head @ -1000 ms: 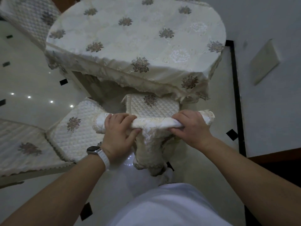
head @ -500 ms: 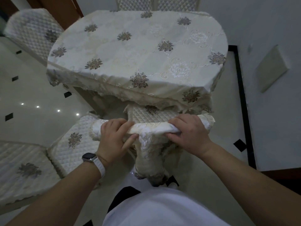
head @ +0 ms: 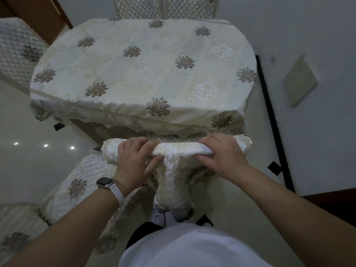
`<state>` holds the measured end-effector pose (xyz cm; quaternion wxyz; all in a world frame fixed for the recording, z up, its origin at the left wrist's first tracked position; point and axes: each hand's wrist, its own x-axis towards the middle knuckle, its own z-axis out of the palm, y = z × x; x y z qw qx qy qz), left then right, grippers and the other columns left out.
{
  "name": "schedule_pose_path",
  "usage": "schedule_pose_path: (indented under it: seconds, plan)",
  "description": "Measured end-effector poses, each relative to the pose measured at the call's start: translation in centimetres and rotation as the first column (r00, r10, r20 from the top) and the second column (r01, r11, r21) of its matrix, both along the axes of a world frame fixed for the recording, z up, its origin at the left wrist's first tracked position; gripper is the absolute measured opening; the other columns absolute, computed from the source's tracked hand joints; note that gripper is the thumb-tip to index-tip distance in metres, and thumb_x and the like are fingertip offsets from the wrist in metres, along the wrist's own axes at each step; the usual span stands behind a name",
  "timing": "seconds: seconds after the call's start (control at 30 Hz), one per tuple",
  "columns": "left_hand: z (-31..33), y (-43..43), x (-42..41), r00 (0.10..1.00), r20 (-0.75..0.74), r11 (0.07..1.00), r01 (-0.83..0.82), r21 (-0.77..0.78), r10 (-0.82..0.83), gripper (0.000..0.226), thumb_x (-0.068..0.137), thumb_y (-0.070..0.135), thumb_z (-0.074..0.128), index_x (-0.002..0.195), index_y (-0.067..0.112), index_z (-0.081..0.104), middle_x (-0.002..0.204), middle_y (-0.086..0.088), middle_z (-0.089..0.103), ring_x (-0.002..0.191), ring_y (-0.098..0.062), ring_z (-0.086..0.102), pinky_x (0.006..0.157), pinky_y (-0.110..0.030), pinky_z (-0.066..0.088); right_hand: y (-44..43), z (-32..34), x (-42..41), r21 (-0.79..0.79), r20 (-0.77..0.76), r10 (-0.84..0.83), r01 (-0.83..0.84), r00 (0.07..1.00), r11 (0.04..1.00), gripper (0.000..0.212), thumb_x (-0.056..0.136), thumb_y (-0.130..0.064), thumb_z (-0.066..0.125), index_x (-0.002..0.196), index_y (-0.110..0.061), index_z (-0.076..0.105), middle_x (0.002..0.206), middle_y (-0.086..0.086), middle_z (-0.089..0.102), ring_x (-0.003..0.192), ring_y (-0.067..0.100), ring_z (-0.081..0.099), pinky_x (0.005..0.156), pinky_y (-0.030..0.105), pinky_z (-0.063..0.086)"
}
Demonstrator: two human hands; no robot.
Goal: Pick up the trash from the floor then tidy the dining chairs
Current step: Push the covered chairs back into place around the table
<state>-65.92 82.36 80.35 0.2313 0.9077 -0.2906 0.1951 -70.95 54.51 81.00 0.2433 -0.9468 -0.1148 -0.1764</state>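
A dining chair in a cream embroidered cover stands right in front of me, its back facing me. My left hand and my right hand both grip the top rail of the chair's back, left and right of its middle. The chair's seat is almost wholly hidden under the hanging edge of the cloth on the dining table. No trash shows on the floor.
A second chair with a quilted seat stands at my lower left, angled away from the table. More quilted chairs stand at the far side and far left. A wall runs close on the right.
The chair has slid forward under the table with both hands on its back: its seat, in plain sight a second ago, is now nearly covered by the tablecloth. The view has tilted up.
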Motion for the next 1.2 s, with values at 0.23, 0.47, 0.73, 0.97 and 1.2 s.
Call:
schedule_pose_path:
  seconds: [0.23,0.47,0.73,0.97,1.2]
  plan:
    - [-0.6,2.2,6.1,0.994,0.031,0.994,0.105,-0.009,-0.105,0.048,0.097,0.060,0.040,0.113,0.021,0.063,0.101,-0.007,0.061,0.098,-0.025,0.052,0.087,-0.041,0.032,2.7,0.3,3.2,-0.043,-0.069,-0.103,0.100,0.992,0.994,0.047,0.081,-0.061,0.059,0.103,-0.021,0.070,0.093,-0.004,0.065,0.089,0.021,0.061,0.078,0.039,0.046]
    - [-0.2,3.2,11.4,0.982,0.066,0.983,0.181,-0.024,-0.179,0.036,0.089,0.053,0.052,0.114,0.027,0.056,0.102,-0.005,0.063,0.097,-0.023,0.051,0.086,-0.040,0.030,5.0,1.0,6.1,-0.051,-0.085,-0.196,0.192,0.977,0.980,0.047,0.081,-0.060,0.055,0.103,-0.021,0.070,0.093,-0.003,0.064,0.089,0.022,0.059,0.078,0.040,0.045]
    - [-2.4,4.3,13.6,0.960,0.048,0.961,0.275,0.019,-0.276,0.039,0.091,0.054,0.051,0.114,0.024,0.060,0.102,-0.004,0.062,0.098,-0.024,0.053,0.085,-0.042,0.031,6.4,-0.2,6.4,-0.080,-0.113,-0.229,0.221,0.967,0.972,0.045,0.080,-0.054,0.059,0.102,-0.017,0.069,0.093,0.000,0.066,0.087,0.021,0.058,0.076,0.039,0.048]
    - [0.2,0.7,14.1,0.953,-0.120,0.933,0.239,-0.269,-0.278,0.029,0.101,0.028,0.043,0.076,0.017,0.054,0.071,0.003,0.047,0.067,-0.025,0.047,0.068,-0.036,0.033,5.2,-3.1,5.8,-0.078,-0.208,-0.255,0.244,0.944,0.967,0.042,0.075,-0.044,0.074,0.101,-0.011,0.071,0.093,0.006,0.066,0.082,0.028,0.062,0.071,0.040,0.052]
    - [2.3,-3.3,16.4,0.887,-0.098,0.890,0.437,-0.133,-0.451,0.024,0.098,0.029,0.054,0.091,0.011,0.069,0.081,-0.005,0.059,0.077,-0.027,0.055,0.070,-0.045,0.045,4.1,-3.8,6.6,-0.150,-0.137,-0.215,0.194,0.967,0.969,0.042,0.076,-0.048,0.068,0.097,-0.012,0.071,0.092,0.008,0.064,0.079,0.030,0.060,0.067,0.035,0.046]
